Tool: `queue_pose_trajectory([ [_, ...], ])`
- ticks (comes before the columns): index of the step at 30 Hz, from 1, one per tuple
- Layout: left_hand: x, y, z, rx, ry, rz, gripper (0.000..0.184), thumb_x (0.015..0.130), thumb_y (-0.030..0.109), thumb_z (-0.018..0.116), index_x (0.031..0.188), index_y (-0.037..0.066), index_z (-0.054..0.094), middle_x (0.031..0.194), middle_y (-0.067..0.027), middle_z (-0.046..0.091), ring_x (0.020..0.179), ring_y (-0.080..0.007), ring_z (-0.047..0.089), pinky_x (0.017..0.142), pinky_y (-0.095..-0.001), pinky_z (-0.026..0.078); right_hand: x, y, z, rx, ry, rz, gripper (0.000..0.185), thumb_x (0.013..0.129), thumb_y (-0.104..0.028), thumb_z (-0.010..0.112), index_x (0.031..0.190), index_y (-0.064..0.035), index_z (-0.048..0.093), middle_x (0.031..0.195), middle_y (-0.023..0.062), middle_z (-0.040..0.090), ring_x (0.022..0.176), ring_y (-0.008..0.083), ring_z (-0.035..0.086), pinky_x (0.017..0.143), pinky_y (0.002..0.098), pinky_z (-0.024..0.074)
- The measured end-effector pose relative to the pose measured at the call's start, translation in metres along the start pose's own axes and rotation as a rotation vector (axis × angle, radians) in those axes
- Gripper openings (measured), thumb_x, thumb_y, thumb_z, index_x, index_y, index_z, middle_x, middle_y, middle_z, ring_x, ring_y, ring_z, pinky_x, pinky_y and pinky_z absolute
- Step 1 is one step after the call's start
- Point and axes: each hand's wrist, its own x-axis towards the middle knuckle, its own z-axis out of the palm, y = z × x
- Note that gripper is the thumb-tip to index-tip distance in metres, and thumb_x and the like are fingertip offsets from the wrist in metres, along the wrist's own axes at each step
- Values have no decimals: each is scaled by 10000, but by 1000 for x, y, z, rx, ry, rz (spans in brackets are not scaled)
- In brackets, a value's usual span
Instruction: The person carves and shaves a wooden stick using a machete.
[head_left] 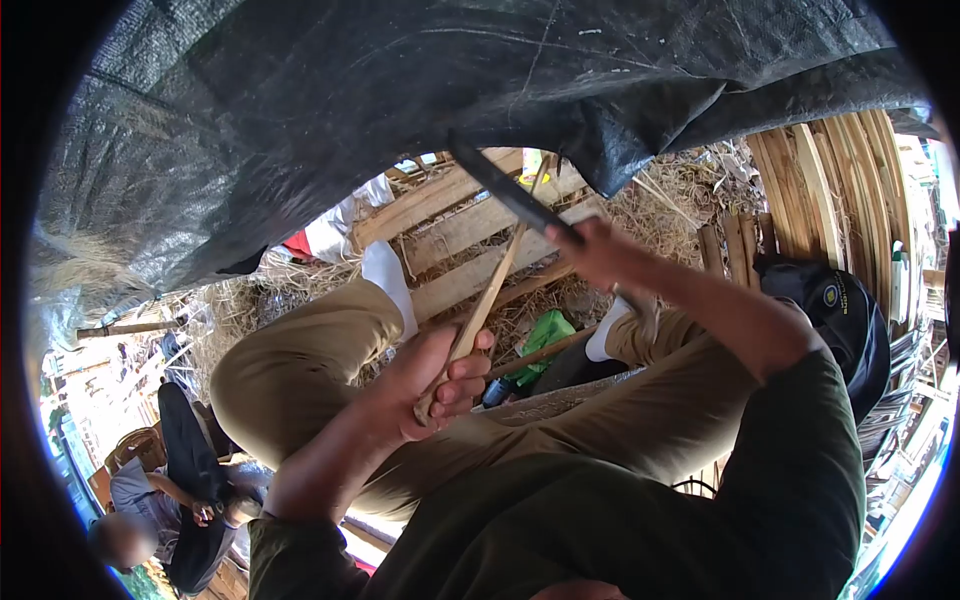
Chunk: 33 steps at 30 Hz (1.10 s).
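Dark shirt (570, 510), left hand (435, 378) tight round stick (488, 292), right hand (603, 252) round machete (512, 196), yellow lettering (844, 298) on bag (862, 345) illegible

Long pale wooden stick (497, 284) in left-hand fingers (467, 388), pointing forward-right. Long dark metal blade (510, 193) extends forward-left from right-hand fingers (590, 250), crossing stick in view; contact unclear. Beyond fingers: pale wooden slats (455, 243) amid dry tan straw (655, 222), black plastic tarp (300, 125) across far side. Right of right-hand fingers: stacked brown wooden planks (828, 190), rounded black fabric bag (832, 315) nearer. Crumpled green plastic (547, 338): right of left-hand fingers, lower down. Seated person in grey top (135, 492): far left of left-hand fingers, rearward.
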Motion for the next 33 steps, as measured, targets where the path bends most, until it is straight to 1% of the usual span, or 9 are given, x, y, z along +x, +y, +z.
queue_pose_trajectory([
  [2, 0, -6, 0, -14, 14, -8, 153, 1010, 219, 395, 932, 135, 497, 533, 62, 390, 329, -53, 368, 256, -207, 329, -14, -3, 9, 15, -101, -69, 674, 976, -612, 408, 979, 28, 622, 535, 48, 537, 425, 144, 550, 391, 335, 458],
  [9, 4, -5, -5, 70, 13, 30, 118, 997, 223, 414, 947, 137, 477, 545, 62, 386, 351, -49, 369, 268, -209, 315, -7, -3, 0, 27, -2, 11, 641, 992, -570, 412, 917, 29, 625, 535, 61, 545, 403, 169, 538, 394, 358, 461],
  [13, 3, -6, -2, 39, 36, 5, 139, 1007, 217, 407, 916, 151, 489, 532, 74, 380, 328, -43, 356, 249, -202, 309, -27, -20, 11, -35, -140, -100, 653, 984, -589, 411, 900, 22, 626, 537, 62, 547, 412, 168, 547, 373, 351, 447],
  [16, 7, -6, -5, 72, 79, 35, 139, 1006, 214, 402, 917, 147, 486, 529, 74, 380, 328, -43, 356, 249, -200, 303, 6, 1, -5, -164, -45, -82, 660, 988, -592, 392, 901, 20, 626, 544, 63, 552, 424, 170, 560, 359, 350, 434],
  [20, 2, -4, 1, 47, 39, 19, 139, 1005, 211, 402, 925, 134, 485, 527, 70, 382, 326, -45, 357, 251, -197, 303, -13, 0, 18, 10, -74, -52, 666, 986, -601, 382, 917, 10, 639, 567, 69, 582, 464, 178, 600, 365, 353, 452],
  [22, 0, -7, 1, 47, 55, 20, 136, 1005, 208, 402, 928, 132, 485, 527, 69, 382, 326, -46, 356, 252, -197, 301, -26, -4, 28, 11, -51, -259, 662, 992, -588, 379, 951, 14, 650, 572, 70, 585, 461, 171, 595, 378, 355, 465],
  [25, 5, -7, -3, 43, 57, 27, 147, 1009, 218, 401, 931, 130, 489, 530, 64, 387, 326, -48, 357, 253, -200, 303, -12, -7, 3, -174, -52, -212, 654, 992, -571, 400, 968, 33, 648, 587, 77, 597, 480, 187, 610, 425, 374, 496],
  [28, 4, -7, -1, 39, 58, 16, 152, 1010, 223, 405, 938, 127, 497, 533, 61, 393, 328, -50, 362, 254, -201, 311, -7, -4, -9, -129, -21, -12, 528, 997, -519, 461, 1057, -23, 630, 579, 59, 583, 457, 161, 572, 429, 350, 470],
  [33, -6, -4, 8, 65, 63, 21, 149, 1011, 229, 413, 935, 137, 501, 536, 63, 391, 331, -50, 363, 258, -200, 301, -16, 4, 12, -91, 49, -249, 637, 983, -556, 436, 968, 44, 650, 552, 106, 589, 475, 210, 633, 452, 365, 519],
])
